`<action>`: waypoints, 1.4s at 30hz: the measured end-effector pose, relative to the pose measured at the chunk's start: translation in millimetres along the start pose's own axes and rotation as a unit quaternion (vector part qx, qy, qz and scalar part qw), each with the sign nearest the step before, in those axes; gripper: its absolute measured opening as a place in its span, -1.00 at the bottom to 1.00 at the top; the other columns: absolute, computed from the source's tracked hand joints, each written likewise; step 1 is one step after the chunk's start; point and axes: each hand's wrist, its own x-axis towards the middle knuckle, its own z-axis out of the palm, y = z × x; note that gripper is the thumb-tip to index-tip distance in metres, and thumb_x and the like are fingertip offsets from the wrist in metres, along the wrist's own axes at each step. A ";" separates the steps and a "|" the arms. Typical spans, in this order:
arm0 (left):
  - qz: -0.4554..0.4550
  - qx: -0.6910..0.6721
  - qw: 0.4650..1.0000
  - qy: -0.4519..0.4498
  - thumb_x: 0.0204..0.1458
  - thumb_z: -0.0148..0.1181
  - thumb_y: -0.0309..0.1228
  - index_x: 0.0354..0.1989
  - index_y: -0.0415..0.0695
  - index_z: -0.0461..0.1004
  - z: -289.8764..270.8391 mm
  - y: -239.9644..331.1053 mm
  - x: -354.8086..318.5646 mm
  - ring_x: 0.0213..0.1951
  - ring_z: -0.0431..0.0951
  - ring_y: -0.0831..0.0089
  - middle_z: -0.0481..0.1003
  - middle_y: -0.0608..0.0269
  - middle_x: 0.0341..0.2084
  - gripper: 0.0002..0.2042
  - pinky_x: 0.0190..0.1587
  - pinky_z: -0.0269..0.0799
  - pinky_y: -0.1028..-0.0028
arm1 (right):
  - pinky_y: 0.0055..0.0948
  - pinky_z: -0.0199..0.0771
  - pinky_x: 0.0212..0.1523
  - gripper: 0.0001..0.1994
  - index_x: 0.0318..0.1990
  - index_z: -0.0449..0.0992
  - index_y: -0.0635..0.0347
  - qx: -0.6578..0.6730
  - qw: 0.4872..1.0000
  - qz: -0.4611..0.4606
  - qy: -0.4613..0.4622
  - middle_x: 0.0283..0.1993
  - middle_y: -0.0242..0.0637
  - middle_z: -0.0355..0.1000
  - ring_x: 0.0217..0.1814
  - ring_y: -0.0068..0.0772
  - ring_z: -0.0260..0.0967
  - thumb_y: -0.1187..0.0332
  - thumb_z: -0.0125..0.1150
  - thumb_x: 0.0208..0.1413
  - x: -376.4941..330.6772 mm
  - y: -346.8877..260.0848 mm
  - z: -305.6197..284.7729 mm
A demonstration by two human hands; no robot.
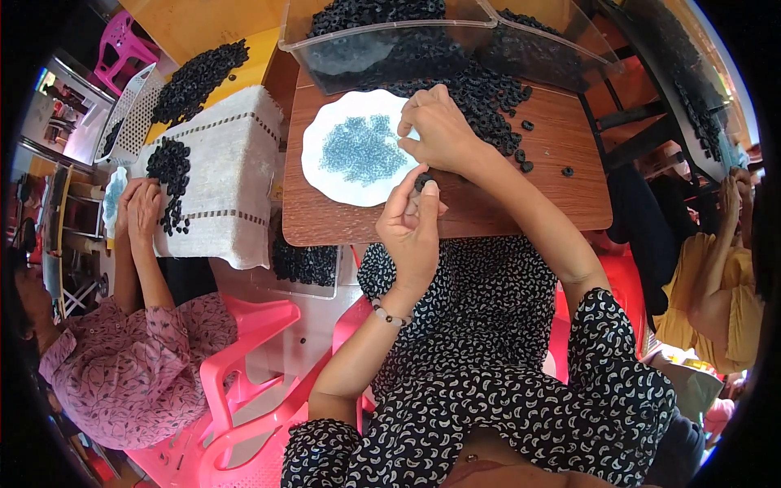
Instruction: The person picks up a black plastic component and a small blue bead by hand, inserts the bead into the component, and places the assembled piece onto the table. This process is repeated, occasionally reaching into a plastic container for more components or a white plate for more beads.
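My left hand [409,224] pinches a small black ring [423,182] between thumb and fingers, just off the near edge of a white plate [321,175]. The plate holds a heap of small grey-blue pieces [362,149]. My right hand [439,130] rests at the plate's right rim with fingers curled together over the grey pieces; what it grips is hidden. A pile of black rings [488,98] lies right behind it on the brown wooden table [521,195].
A clear plastic bin [382,45] full of black rings stands at the table's far edge. To the left another person's hands [140,207] work at black rings on a white cloth [232,171]. Pink plastic chairs [244,350] stand below. A person in yellow sits at right.
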 end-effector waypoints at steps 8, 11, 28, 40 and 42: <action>-0.002 -0.012 1.000 -0.005 0.30 0.18 -0.42 0.19 -0.31 0.49 -0.5 -0.4 2.2 -0.40 0.46 0.75 0.60 0.29 -0.28 -0.66 -0.31 0.39 0.71 | -0.18 0.31 0.11 -0.94 -0.47 0.67 0.18 0.021 0.999 -0.018 0.038 -0.14 -0.19 0.50 0.04 -0.02 0.26 0.42 0.33 -0.12 3.2 4.8 10.2; 0.001 0.012 1.000 -0.010 0.32 0.16 -0.41 0.19 -0.30 0.48 -1.2 -0.9 3.2 -0.40 0.47 0.73 0.62 0.24 -0.24 -0.67 -0.31 0.42 0.69 | -0.20 0.26 0.17 -0.92 -0.43 0.65 0.21 0.042 0.998 -0.027 0.041 -0.10 -0.22 0.51 0.04 -0.07 0.25 0.41 0.33 -0.08 0.3 11.2 7.6; 0.040 0.062 0.996 -0.055 0.38 0.06 -0.39 0.18 -0.31 0.46 -2.5 1.1 2.0 -0.33 0.52 0.68 0.61 0.23 -0.19 -0.69 -0.23 0.48 0.64 | -0.39 0.44 0.08 -0.82 -0.31 0.69 0.27 0.479 0.864 0.107 -0.114 0.00 -0.08 0.55 0.17 -0.37 0.43 0.31 0.37 0.09 -48.9 0.3 -91.8; 0.083 0.089 0.987 -0.107 0.32 0.12 -0.49 0.12 -0.31 0.53 0.8 -6.3 -3.4 -0.31 0.60 0.56 0.59 0.17 -0.21 -0.74 -0.25 0.53 0.59 | -0.40 0.31 0.11 -0.87 -0.33 0.70 0.21 0.393 0.912 0.063 -0.099 0.00 -0.24 0.49 0.10 -0.47 0.36 0.33 0.37 0.11 -77.6 -9.0 -104.1; 0.104 0.112 0.983 -0.103 0.30 0.15 -0.51 0.09 -0.31 0.54 2.5 -6.3 -3.3 -0.35 0.61 0.56 0.60 0.18 -0.25 -0.75 -0.28 0.53 0.59 | -0.36 0.30 0.12 -0.86 -0.35 0.68 0.20 0.391 0.914 0.056 -0.097 -0.01 -0.23 0.49 0.11 -0.43 0.36 0.33 0.38 0.10 -78.9 -8.7 -104.7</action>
